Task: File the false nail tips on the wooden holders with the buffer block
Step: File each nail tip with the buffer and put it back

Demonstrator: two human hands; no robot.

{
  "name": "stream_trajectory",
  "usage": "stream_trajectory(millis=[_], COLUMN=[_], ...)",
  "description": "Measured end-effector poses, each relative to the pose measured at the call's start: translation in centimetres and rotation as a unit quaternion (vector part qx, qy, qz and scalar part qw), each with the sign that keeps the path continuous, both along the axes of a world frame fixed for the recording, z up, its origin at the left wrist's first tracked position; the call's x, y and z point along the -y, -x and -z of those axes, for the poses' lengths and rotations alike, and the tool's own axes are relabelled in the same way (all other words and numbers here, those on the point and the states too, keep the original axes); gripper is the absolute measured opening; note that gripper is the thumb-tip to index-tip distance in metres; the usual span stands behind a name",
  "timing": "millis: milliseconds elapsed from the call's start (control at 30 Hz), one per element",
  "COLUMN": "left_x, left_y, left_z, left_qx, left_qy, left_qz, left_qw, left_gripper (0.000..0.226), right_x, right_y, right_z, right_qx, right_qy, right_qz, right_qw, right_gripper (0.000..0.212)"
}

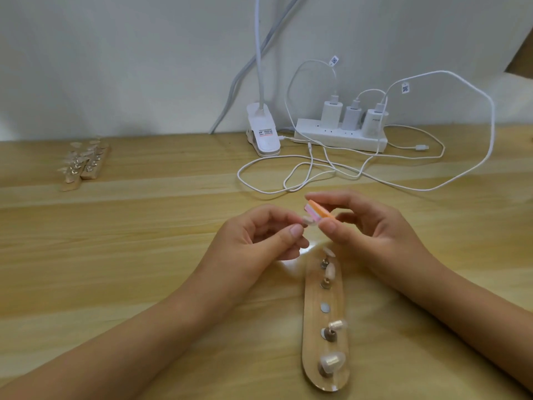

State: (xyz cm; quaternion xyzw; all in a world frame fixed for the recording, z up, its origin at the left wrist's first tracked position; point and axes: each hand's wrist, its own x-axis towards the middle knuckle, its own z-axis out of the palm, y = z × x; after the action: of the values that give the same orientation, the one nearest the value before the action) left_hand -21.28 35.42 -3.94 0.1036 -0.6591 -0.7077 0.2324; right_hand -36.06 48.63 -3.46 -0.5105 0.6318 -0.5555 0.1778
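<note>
Head view:

- Left hand (pixel 259 235) pinches one false nail tip (pixel 394 221) between thumb and forefinger, other fingers curled. It is lifted off the counter (pixel 144 226), above the far end of the near holder.
- Right hand (pixel 366 226) grips the buffer block (pixel 405 210), orange over pink, between thumb and forefinger. The block's lower end is at the tip. It looks like contact, but the blur means I can't confirm.
- Near wooden holder (pixel 313 313) lies by the counter's near edge, right of centre. It has one bare magnet spot (pixel 325 308) mid-row, probably where the held tip belongs. Other tips are seated on their pegs, e.g. (pixel 330 269) and (pixel 331 360).
- More holders (pixel 83 166) with tips sit at the far left of the counter, apparently untouched.
- Power strip (pixel 340 137), lamp clip (pixel 264 134) and loose cables (pixel 317 168) are along the far edge, well away from the work.

Step in hand, as I read it: filing the held tip.

- Keep the left pinch low on the tip's base so the free edge stays exposed.
- Lay the block flat to the edge, not on its corner.
- Use short light strokes, since thin plastic will flex or pop out of the pinch.
- Rotate the tip rather than the block.
- Work over the holder so a dropped tip lands close.
</note>
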Motion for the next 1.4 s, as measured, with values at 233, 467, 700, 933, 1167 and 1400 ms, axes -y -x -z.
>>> stream_trajectory(millis=[233,467,700,933,1167,1400], left_x=[-0.05,-0.07,-0.31,-0.32,-0.34,0.02], left_y=[-0.17,-0.33,-0.46,-0.52,-0.48,-0.07], left_z=[0.21,0.35,0.21,0.0,0.07,-0.22], left_qx=[0.002,0.003,-0.007,0.003,0.014,0.037], left_qy=[0.044,0.095,0.113,0.12,0.15,0.062], left_qz=[0.005,-0.007,-0.018,-0.026,-0.032,0.001], left_qw=[0.999,0.995,0.993,0.992,0.988,0.997], left_gripper=[0.006,0.003,0.005,0.008,0.019,0.01], right_x=[-0.09,-0.04,-0.15,-0.12,-0.02,-0.26], right_y=[-0.26,-0.52,-0.58,-0.68,-0.75,-0.47], right_z=[-0.29,-0.36,-0.33,-0.42,-0.25,-0.16], right_qx=[0.045,0.061,0.068,0.06,0.094,-0.029], right_qy=[-0.022,-0.029,0.015,0.027,0.023,0.042], right_qz=[0.001,-0.014,-0.043,-0.039,-0.053,-0.028], right_qw=[0.999,0.998,0.997,0.997,0.994,0.998], right_gripper=[0.036,0.031,0.02,0.017,0.029,0.049])
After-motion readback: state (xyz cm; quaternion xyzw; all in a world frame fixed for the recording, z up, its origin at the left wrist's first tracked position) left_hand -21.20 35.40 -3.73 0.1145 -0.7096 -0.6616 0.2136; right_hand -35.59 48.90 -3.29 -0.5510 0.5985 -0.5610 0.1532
